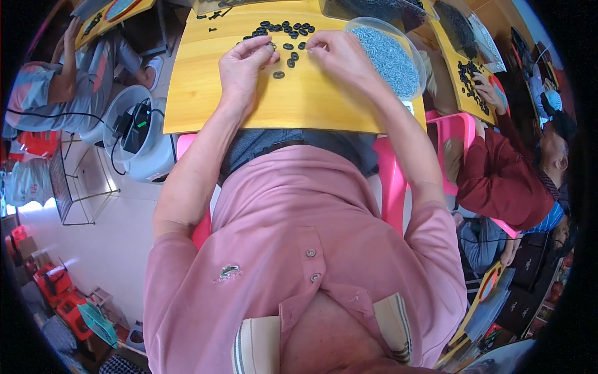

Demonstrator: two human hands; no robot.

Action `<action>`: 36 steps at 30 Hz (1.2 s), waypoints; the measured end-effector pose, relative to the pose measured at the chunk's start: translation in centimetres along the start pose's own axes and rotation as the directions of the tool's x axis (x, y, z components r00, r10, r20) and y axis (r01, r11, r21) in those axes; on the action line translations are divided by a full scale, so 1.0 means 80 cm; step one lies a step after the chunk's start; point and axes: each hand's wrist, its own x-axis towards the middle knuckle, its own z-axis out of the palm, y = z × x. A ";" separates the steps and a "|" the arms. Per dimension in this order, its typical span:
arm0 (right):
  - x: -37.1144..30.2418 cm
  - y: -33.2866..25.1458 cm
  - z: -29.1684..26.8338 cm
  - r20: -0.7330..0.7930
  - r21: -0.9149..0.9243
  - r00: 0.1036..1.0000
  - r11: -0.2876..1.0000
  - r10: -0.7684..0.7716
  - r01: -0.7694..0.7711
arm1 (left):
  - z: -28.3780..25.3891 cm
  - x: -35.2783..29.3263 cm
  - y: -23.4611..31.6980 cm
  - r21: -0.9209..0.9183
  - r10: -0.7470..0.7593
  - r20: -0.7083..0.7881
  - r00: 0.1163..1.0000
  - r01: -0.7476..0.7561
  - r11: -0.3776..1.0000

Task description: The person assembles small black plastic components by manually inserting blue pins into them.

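My left hand (244, 65) is above the yellow table (249, 112), thumb and forefinger pinched at a tiny dark, partly brassy-looking thing that is too small to name. Across from it, my right hand (346, 55) has its fingertips closed together, and what they hold, if anything, is hidden. A small black oval piece (301, 45) shows right beside those fingertips. Between the hands lie a few more black oval pieces (291, 63), one of them (278, 75) nearer to me. Farther back is a loose cluster of the same pieces (287, 28).
A round clear tub of small silvery screws (386, 59) stands by my right forearm. Dark bins (374, 9) line the table's far edge. Some black bits (215, 15) lie far left. Co-workers sit at tables on both sides, one in a maroon sleeve (504, 181).
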 end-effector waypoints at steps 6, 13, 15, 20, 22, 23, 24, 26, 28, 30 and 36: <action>0.017 0.008 0.028 0.183 -0.177 0.970 0.965 -0.161 0.193 | -0.006 0.006 0.002 -0.084 0.009 -0.051 0.999 -0.013 0.996; 0.016 0.004 0.035 0.278 -0.280 0.933 0.910 -0.228 0.306 | -0.006 0.005 0.001 -0.067 -0.010 -0.021 1.000 0.008 0.998; 0.014 0.006 0.035 0.291 -0.308 0.933 0.902 -0.214 0.303 | -0.005 0.005 0.001 -0.069 -0.017 -0.018 1.000 0.015 0.997; 0.007 0.003 0.030 0.296 -0.219 0.949 0.959 -0.109 0.179 | -0.005 0.003 -0.001 -0.056 -0.020 0.008 1.000 0.021 0.998; 0.005 0.002 0.030 0.294 -0.178 0.950 0.970 -0.105 0.162 | -0.004 0.003 -0.003 -0.052 -0.019 0.012 1.000 0.019 0.998; 0.005 0.002 0.029 0.293 -0.138 0.951 0.979 -0.102 0.148 | -0.004 0.002 -0.004 -0.049 -0.016 0.015 1.000 0.017 0.999; 0.005 0.001 0.029 0.293 -0.137 0.951 0.980 -0.101 0.147 | -0.004 0.002 -0.004 -0.047 -0.017 0.015 1.000 0.018 0.999; 0.005 -0.002 0.030 0.285 -0.125 0.956 0.986 -0.069 0.108 | -0.004 0.003 -0.005 -0.029 -0.021 0.023 0.999 0.022 0.999; 0.005 -0.004 0.028 0.306 -0.107 0.952 0.992 -0.027 0.063 | -0.003 0.003 -0.006 -0.030 -0.029 0.029 0.999 0.030 0.999; 0.004 -0.004 0.028 0.328 -0.090 0.945 0.996 0.012 0.019 | -0.002 0.003 -0.006 -0.032 -0.035 0.034 0.999 0.036 0.999; 0.002 0.029 0.027 0.426 0.572 0.893 0.721 0.147 -0.391 | 0.003 -0.003 -0.002 -0.010 -0.063 0.052 0.997 0.064 0.998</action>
